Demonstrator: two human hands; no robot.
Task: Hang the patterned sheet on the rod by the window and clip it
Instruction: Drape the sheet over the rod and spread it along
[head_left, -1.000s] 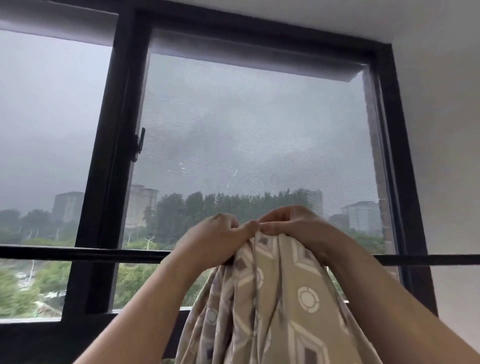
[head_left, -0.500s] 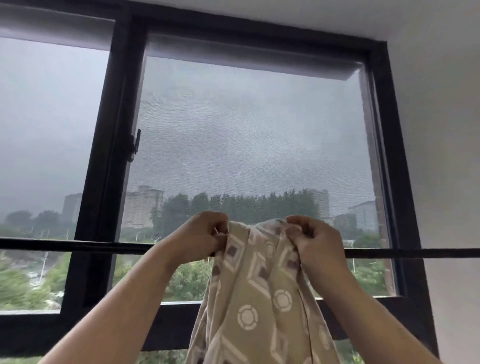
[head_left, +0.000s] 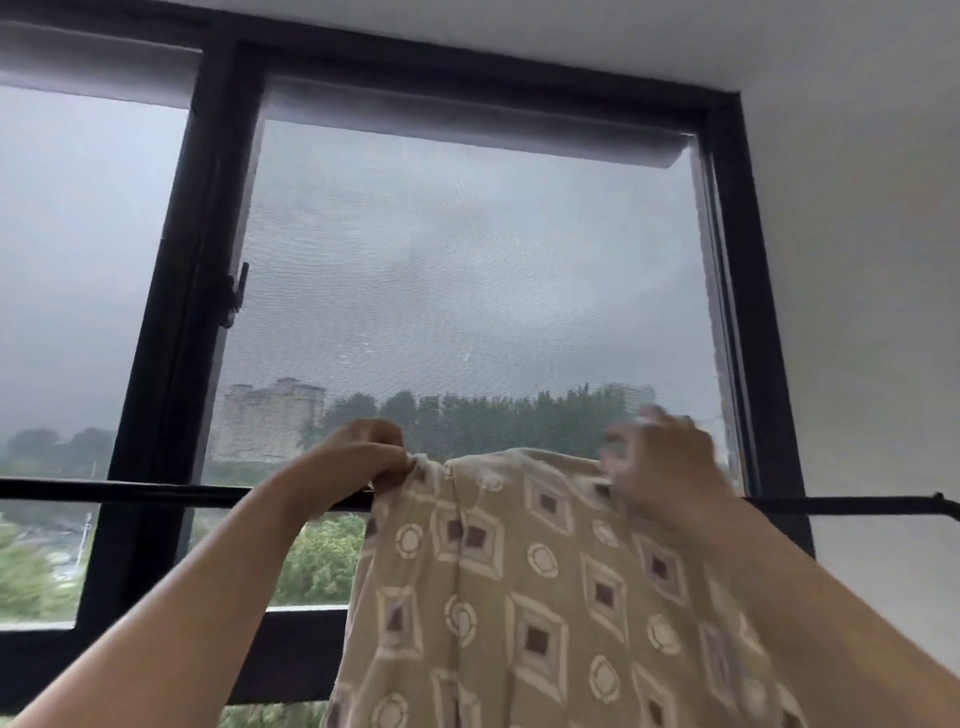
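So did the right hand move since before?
Yes. The right hand moved rightward along the rod, away from the left hand, nearer the window frame's right side.

The patterned sheet is showing soft, matt cloth. The rod is presenting a smooth, black, semi-matt finish.
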